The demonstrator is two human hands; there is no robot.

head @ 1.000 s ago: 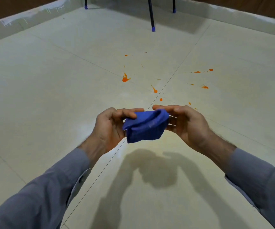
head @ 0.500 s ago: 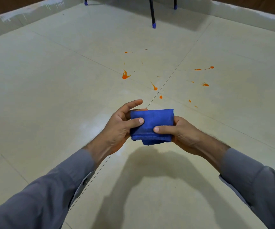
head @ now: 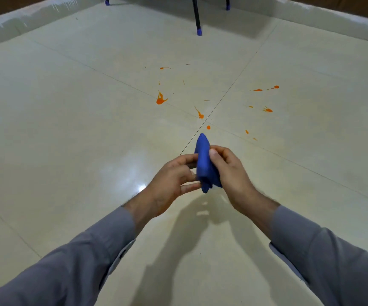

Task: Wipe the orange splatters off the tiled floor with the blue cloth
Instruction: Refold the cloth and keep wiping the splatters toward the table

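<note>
Cloth [head: 204, 164], blue and folded small, stands on edge between my hands above the tiled floor [head: 68, 129]: my right hand [head: 229, 171] pinches it, my left hand [head: 169, 180] seemingly just steadies it, readying a pad. Orange splatters [head: 161, 100] lie beyond it, unwiped.

dim warm indoor light, glare patch on glossy floor [head: 142, 187], soft arm shadows below, wide-angle bending at edges

I stand in a plain indoor room, likely a home: large glossy cream floor tiles [head: 72, 133] run to a pale skirting [head: 24, 21] under brown walls, and beyond the tiles' crossing joint stand dark furniture legs [head: 196, 16] with blue feet.
</note>
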